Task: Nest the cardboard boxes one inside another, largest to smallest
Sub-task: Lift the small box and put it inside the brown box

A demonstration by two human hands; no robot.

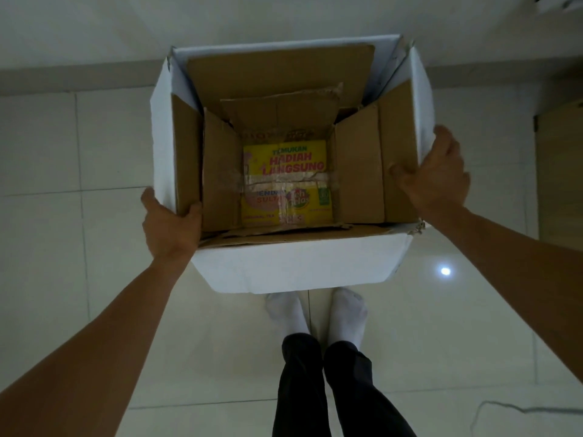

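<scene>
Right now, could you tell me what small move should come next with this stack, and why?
Probably lower the white outer box to the floor: both hands, left and right, grip its rim, and the brown boxes and yellow box already sit nested inside.

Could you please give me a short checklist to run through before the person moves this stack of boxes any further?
1. Left hand grips the white outer box at its near left corner: ok.
2. Right hand grips the right wall, thumb inside: ok.
3. Brown box sits inside the white one: ok.
4. Yellow printed box lies at the bottom, innermost: ok.
5. Outer box's underside holds: cannot tell, hidden.
6. Tiled floor near the socked feet is free of obstacles: ok, though a cable lies further right.
</scene>
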